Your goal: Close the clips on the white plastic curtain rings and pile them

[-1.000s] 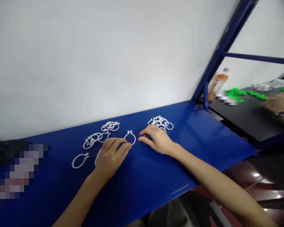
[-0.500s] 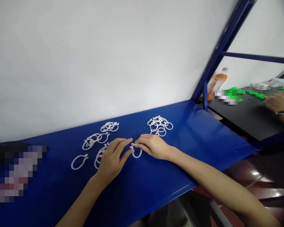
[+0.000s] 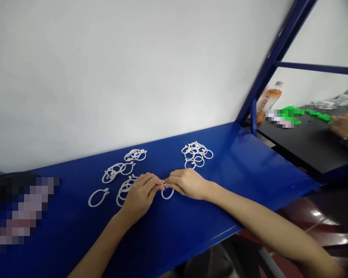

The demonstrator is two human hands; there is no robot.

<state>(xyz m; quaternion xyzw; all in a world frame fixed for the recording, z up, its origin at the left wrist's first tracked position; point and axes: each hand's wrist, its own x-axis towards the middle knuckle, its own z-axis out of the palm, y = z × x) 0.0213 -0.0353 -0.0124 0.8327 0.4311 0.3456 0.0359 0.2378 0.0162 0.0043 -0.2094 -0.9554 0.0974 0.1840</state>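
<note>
Between my two hands, just above or on the blue table, is a white plastic ring [image 3: 167, 198] whose looped top is mostly covered by fingertips. My left hand [image 3: 143, 194] pinches the ring's top from the left, with fingers and thumb together. From the right, my right hand [image 3: 188, 183] pinches the same part, its fingertips meeting those of the left. Close behind my left hand lies a cluster of white rings [image 3: 123, 190], partly hidden by it. A single white ring [image 3: 98, 197] with a small looped end lies farther left.
More white rings lie in groups at the back left [image 3: 135, 155], the left [image 3: 116, 172] and the back right [image 3: 197, 154] of the blue table [image 3: 234, 162]. A wall stands behind it. Past a blue frame post [image 3: 253, 116], a co-worker's hand [image 3: 346, 123] is near green pieces [image 3: 290, 112].
My left hand has closed its fingers onto the top of the white ring, meeting my right hand. Both hands are slightly lower in view.
</note>
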